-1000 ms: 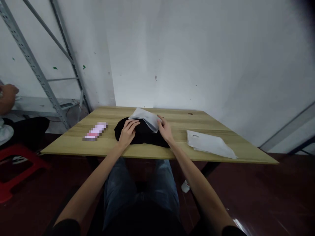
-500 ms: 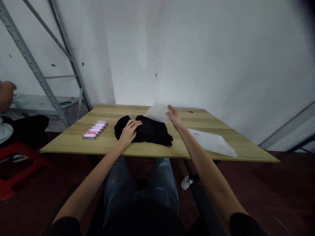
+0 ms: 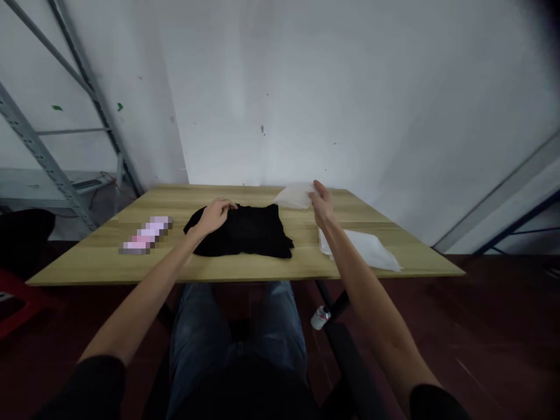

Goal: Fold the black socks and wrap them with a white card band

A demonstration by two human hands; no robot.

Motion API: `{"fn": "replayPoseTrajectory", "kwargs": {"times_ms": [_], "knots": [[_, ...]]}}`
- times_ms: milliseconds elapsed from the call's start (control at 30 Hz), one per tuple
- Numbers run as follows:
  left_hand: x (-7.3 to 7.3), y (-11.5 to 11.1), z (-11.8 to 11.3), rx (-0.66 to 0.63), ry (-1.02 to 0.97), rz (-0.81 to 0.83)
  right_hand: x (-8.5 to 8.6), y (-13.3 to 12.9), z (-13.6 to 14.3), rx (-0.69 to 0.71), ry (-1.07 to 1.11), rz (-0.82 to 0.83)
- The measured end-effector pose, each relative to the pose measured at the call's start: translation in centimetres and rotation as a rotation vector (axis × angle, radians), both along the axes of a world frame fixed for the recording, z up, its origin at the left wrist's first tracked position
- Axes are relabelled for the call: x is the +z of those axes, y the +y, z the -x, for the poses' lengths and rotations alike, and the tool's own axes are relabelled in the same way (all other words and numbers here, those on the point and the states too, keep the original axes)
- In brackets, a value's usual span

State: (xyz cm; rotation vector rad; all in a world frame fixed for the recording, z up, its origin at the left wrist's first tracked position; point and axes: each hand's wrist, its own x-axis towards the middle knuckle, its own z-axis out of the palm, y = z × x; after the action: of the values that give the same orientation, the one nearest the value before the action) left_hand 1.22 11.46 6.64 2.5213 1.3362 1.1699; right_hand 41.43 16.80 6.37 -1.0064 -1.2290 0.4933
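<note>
Shifted rightward since the earlier frame, in the head view, is the sheet (image 3: 294, 196): its left end, then laid over the far edge of the cloth (image 3: 256, 230), is now seen at the cloth's far right corner, and the cloth's dark upper face is left more fully uncovered. Whether sheet and cloth still touch there cannot be told. By its right end the sheet is clamped between thumb and fingers of the right hand (image 3: 322, 207), which is held beyond and to the right of the cloth, towards the wall (image 3: 280, 87). From that grip, the cloth is found to the left and nearer the body, spread on the table (image 3: 306, 270) with its long axis set left to right, roughly along the near edge. It is the left hand (image 3: 213, 216) that is nearer to it, being laid over its far left part with the fingers bent and pointed rightward; whether any fabric is pinched cannot be told. By the right arm a long forward reach is made, the forearm being slanted up and leftward across the left part of the pile (image 3: 371, 248); the left forearm is slanted up and rightward from the near left. Left of the cloth, well apart from the sheet, a pixelated thing (image 3: 146, 233) is seen on the table.
</note>
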Motion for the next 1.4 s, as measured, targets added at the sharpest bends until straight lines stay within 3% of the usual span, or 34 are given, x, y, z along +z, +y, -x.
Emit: {"fn": "replayPoseTrajectory", "kwargs": {"times_ms": [100, 200, 333, 467, 600, 633, 733, 867, 1100, 1267, 1400], "knots": [[0.3, 4.0, -1.1, -0.051, 0.172, 0.228, 0.0, -0.9, 2.3, 0.055, 0.031, -0.015], [-0.1, 6.2, -1.2, 0.014, 0.214, 0.346, -0.6, -2.4, 4.2, 0.116, 0.090, -0.013], [-0.9, 7.5, -0.1, 0.089, 0.157, 0.366, -0.9, -4.5, 4.9, 0.205, 0.191, 0.047], [-0.7, 7.6, 0.3, 0.129, 0.059, 0.336, 0.6, -6.1, 4.5, 0.254, 0.228, 0.069], [0.8, 5.0, -0.7, 0.100, -0.074, 0.238, 2.8, -7.4, 4.7, 0.286, 0.137, 0.049], [1.3, 3.7, -1.0, 0.047, -0.109, 0.205, 3.2, -7.8, 4.8, 0.291, 0.119, 0.039], [2.4, -1.1, -2.0, -0.269, -0.225, 0.020, 4.1, -8.7, 5.4, 0.331, 0.086, 0.024], [2.8, -6.0, -2.5, -0.241, -0.170, -0.177, 4.6, -9.5, 6.1, 0.473, 0.076, 0.078], [0.0, -6.5, -1.7, -0.196, -0.153, -0.276, 3.9, -7.4, 5.0, 0.433, -0.053, 0.246], [-1.4, -7.3, -2.3, -0.075, 0.003, -0.293, 1.2, -6.2, 4.9, 0.269, -0.103, 0.219], [-2.1, -7.2, -2.7, -0.044, 0.100, -0.201, 0.0, -7.0, 6.4, 0.301, -0.073, 0.221]]}}
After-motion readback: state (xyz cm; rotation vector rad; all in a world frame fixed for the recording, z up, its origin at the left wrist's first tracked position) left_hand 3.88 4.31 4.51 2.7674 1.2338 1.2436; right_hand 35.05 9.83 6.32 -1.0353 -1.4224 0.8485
